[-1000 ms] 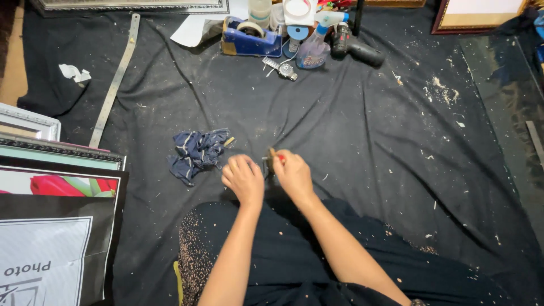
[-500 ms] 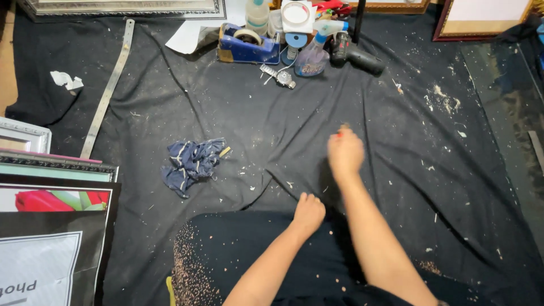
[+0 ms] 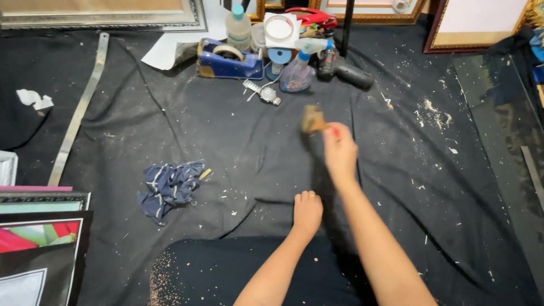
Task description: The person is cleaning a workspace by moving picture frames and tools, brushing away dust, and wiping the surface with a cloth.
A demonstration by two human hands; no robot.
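Clenched around a small tan brush-like tool (image 3: pixel 313 119) with a red handle, the right hand (image 3: pixel 340 152) is stretched out over the middle of the black cloth (image 3: pixel 187 130); the tool is blurred, so its exact kind is hard to call. It sticks out up and to the left of the grip, just above the fabric. Left hand (image 3: pixel 307 212) lies flat, fingers loose, pressing on the cloth close to the body, holding nothing.

That dark cloth covers the whole work surface, rumpled into folds and sprinkled with pale sawdust and chips. Left of the hands sits a crumpled blue rag (image 3: pixel 169 186), well apart from them. At the far edge: a blue tape dispenser (image 3: pixel 226 61), a silver wristwatch (image 3: pixel 263 92), a clear spray bottle (image 3: pixel 298 73) and a black power drill (image 3: pixel 343 71). A long metal ruler (image 3: pixel 79 116) runs along the left. Picture frames stack at the lower left (image 3: pixel 39 226) and line the top edge (image 3: pixel 102 14).
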